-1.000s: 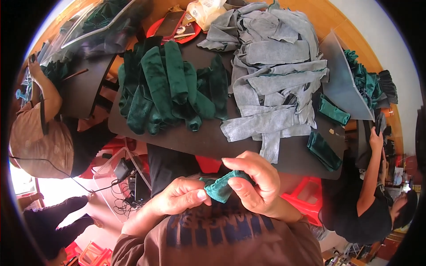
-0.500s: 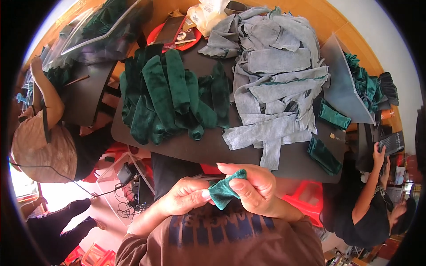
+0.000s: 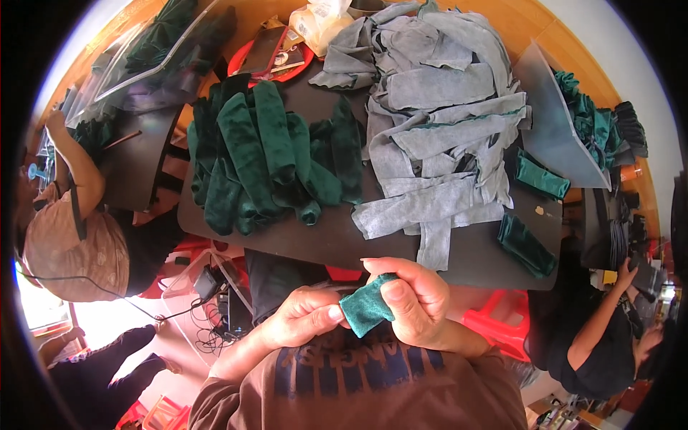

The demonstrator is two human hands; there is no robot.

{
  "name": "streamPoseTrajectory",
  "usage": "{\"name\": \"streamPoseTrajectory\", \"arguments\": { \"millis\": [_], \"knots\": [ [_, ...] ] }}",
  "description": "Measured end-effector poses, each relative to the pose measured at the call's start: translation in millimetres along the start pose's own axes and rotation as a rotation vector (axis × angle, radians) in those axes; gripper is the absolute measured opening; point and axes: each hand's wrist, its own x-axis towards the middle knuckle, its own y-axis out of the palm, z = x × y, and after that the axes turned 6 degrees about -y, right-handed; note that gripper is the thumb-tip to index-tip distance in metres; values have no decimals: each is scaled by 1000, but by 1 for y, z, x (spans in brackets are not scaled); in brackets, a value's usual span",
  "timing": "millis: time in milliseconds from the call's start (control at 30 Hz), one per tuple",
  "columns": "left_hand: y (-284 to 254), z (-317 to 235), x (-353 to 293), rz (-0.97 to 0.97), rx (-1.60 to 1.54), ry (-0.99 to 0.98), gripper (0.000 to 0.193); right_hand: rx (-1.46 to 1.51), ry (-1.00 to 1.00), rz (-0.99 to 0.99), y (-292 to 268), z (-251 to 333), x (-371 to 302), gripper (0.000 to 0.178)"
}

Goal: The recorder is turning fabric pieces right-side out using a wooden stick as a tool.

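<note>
Green cloth piece [image 3: 365, 308] now more compact, tighter between left hand [image 3: 304, 319] and right hand [image 3: 416, 304].

crinkled clear plastic bag [image 3: 320, 20] at the table's far edge.

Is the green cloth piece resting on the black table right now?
No, the green cloth piece is pinched between the left hand and right hand, held up near the chest, off the black table.

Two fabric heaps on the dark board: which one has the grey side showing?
The right-hand heap of flat strips, grey side out. The left heap is dark green rolled pieces, matching the green piece pinched between the left hand and right hand.
</note>
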Motion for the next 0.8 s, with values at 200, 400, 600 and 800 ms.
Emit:
{"name": "streamPoseTrajectory", "arguments": {
  "millis": [200, 400, 600, 800],
  "knots": [
    [19, -5, 7, -77, 45, 72, 34, 210, 160, -30, -8, 6, -9, 24],
    [-3, 18, 4, 29, 218, 174, 28, 157, 229, 101, -12, -11, -21, 16],
    [5, 31, -8, -103, 121, 232, 23, 82, 147, 283, -7, -12, -1, 16],
    [-18, -3, -1, -77, 332, 46, 24, -96, -89, -37, -32, 7, 8, 25]
  ]
}}
